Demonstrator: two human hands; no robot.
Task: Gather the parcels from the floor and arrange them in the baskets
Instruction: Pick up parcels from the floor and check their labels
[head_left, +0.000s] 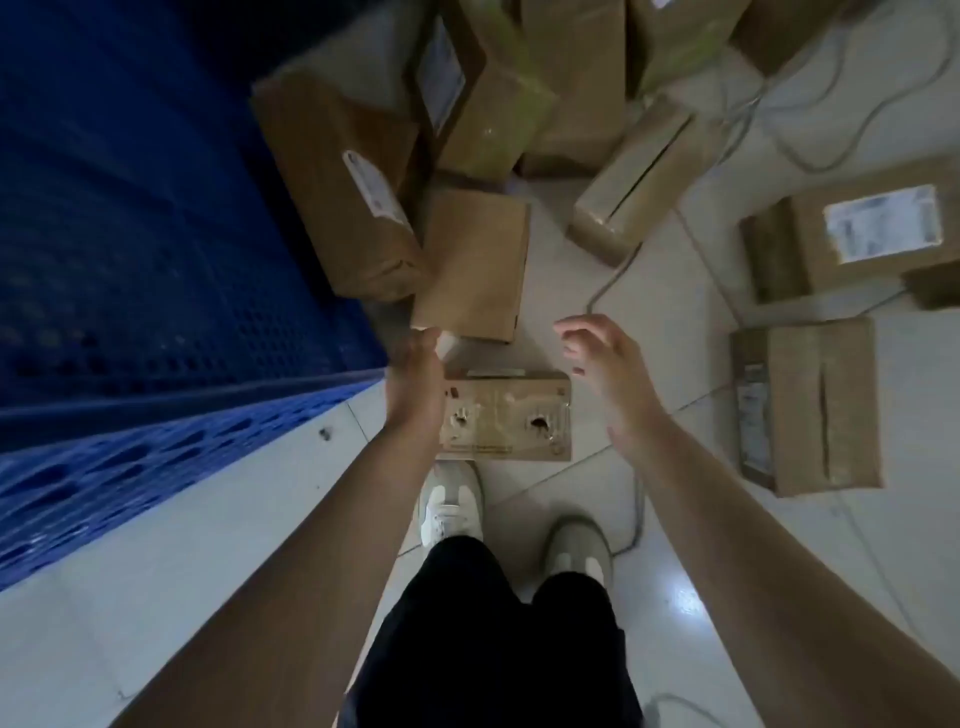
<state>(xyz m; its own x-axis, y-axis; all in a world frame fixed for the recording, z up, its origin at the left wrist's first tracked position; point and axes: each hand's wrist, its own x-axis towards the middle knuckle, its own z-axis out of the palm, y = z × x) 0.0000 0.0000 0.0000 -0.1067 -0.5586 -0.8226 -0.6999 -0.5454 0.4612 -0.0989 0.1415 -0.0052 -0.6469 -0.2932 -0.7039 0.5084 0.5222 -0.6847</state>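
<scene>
Above a flat parcel (506, 415) on the floor (675, 597) beside the blue basket (156, 260), the right hand (602, 364) hovers wide and empty, whether the left hand (415, 374) grips anything cannot be told, and white labels (883, 223) on nearby parcels (826, 405) blur beyond reading.

Bare hands (608, 374) & forearms (311, 530), blk trousers (467, 649), white/grey sneakers (451, 506)

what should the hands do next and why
Probably close the left hand and right hand on the flat parcel's short edges and lift it. It lies nearest, just ahead of the shoes; the left is at its left edge, the right hovers open beside its right edge.
</scene>
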